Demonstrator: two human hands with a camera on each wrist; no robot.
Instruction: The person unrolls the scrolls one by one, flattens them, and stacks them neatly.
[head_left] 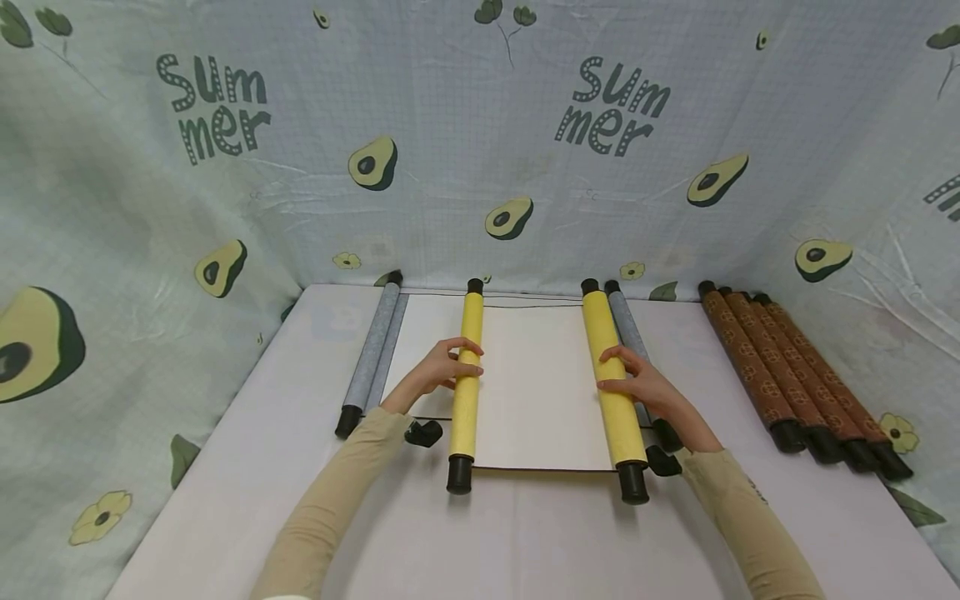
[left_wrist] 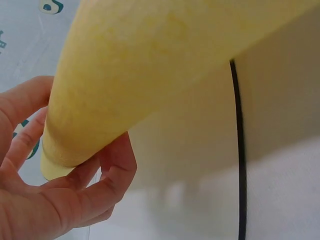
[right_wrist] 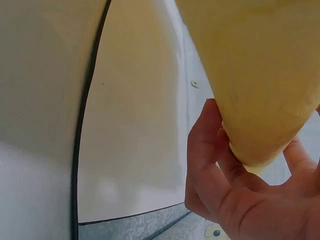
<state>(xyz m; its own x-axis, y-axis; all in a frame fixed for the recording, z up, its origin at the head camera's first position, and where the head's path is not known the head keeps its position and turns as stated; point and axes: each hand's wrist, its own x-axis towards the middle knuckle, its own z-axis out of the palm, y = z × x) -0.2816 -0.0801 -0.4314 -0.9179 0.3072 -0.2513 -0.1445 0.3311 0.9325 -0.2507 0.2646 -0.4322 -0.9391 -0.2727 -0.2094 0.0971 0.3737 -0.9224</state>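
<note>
A yellow hanging scroll lies partly unrolled in the head view, its white sheet (head_left: 543,387) spread between a left roll (head_left: 467,408) and a thicker right roll (head_left: 609,375). Both rolls have black end knobs. My left hand (head_left: 438,367) grips the left roll, fingers and thumb curled round it. On the right roll my right hand (head_left: 641,383) has a similar grip from the outer side. Both wrist views show yellow rolls (left_wrist: 130,65) held in curled fingers. Underneath, a blue-grey scroll (head_left: 372,342) lies open on the table, largely hidden by the yellow one.
Several brown patterned scrolls (head_left: 757,367) lie side by side on the right of the white table (head_left: 525,542). Behind and at both sides hangs a pale cloth (head_left: 450,108) printed with avocados and lettering.
</note>
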